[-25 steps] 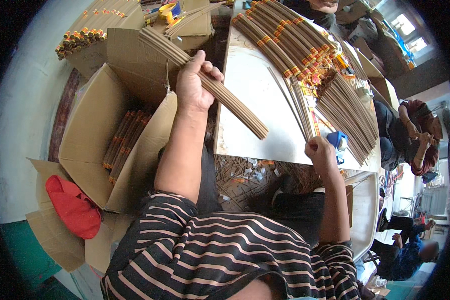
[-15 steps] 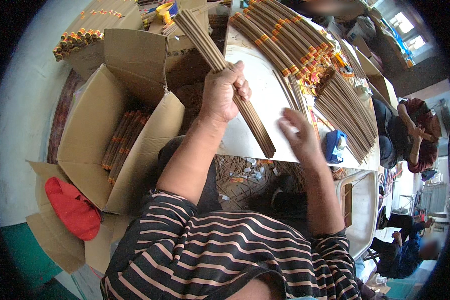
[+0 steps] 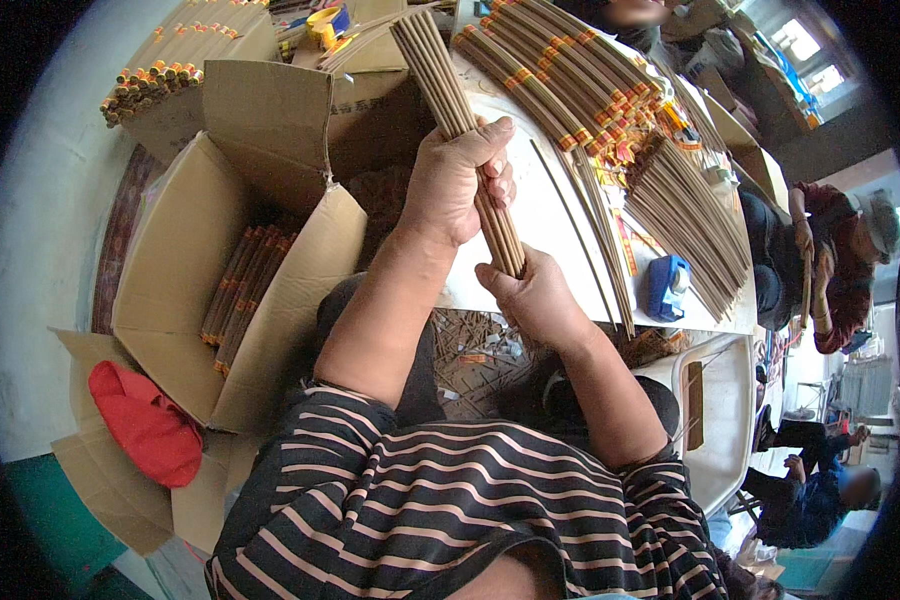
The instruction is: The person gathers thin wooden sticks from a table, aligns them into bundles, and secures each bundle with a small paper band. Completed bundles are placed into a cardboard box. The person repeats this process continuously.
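Observation:
A bundle of thin brown incense sticks (image 3: 435, 75) slants between my hands, above the near edge of the white table (image 3: 545, 205). My left hand (image 3: 458, 180) is wrapped round its middle. At its lower end my right hand (image 3: 542, 300) is closed, thumb along the sticks, fingertips partly hidden. Just right of it, several loose sticks (image 3: 582, 215) lie on the table, some reaching its edge. Beyond them is a fan-shaped pile of loose sticks (image 3: 695, 230). A blue tape dispenser (image 3: 668, 288) stands near the table's right corner.
Banded bundles (image 3: 560, 65) are heaped at the table's back; more (image 3: 185, 45) are stacked far left. An open cardboard box (image 3: 160, 300) holds bundles (image 3: 245, 290). Red cloth (image 3: 145, 425) lies on its flap. A white tub (image 3: 735, 400) stands right; scraps litter the floor. People sit farther right.
My right hand has moved left from over the table and closed on the bundle's lower end. The bundle has tilted more upright. Loose sticks on the table now reach past its near edge.

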{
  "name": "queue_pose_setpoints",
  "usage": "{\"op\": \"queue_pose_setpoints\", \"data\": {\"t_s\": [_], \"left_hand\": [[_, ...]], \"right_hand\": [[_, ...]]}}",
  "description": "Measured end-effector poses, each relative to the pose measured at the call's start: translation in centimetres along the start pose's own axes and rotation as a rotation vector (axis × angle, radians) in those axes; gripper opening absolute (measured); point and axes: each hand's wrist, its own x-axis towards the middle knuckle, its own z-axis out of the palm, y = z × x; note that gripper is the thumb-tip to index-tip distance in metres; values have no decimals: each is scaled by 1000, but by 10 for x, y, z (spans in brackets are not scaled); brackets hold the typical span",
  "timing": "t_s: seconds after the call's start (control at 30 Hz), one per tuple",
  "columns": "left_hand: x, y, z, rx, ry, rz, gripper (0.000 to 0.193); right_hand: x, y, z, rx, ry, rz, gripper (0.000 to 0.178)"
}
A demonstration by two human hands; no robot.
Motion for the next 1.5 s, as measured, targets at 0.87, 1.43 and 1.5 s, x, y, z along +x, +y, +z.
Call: {"op": "queue_pose_setpoints", "data": {"t_s": [0.87, 1.43, 1.5], "left_hand": [[-1, -5, 22, 333, -18, 252, 24], [-4, -13, -8, -78, -6, 14, 24], [-5, -11, -12, -125, -54, 37, 24]], "right_hand": [[23, 19, -11, -54, 142, -187, 25], [6, -2, 3, -410, 284, -121, 27], [5, -1, 6, -460, 328, -206, 28]]}}
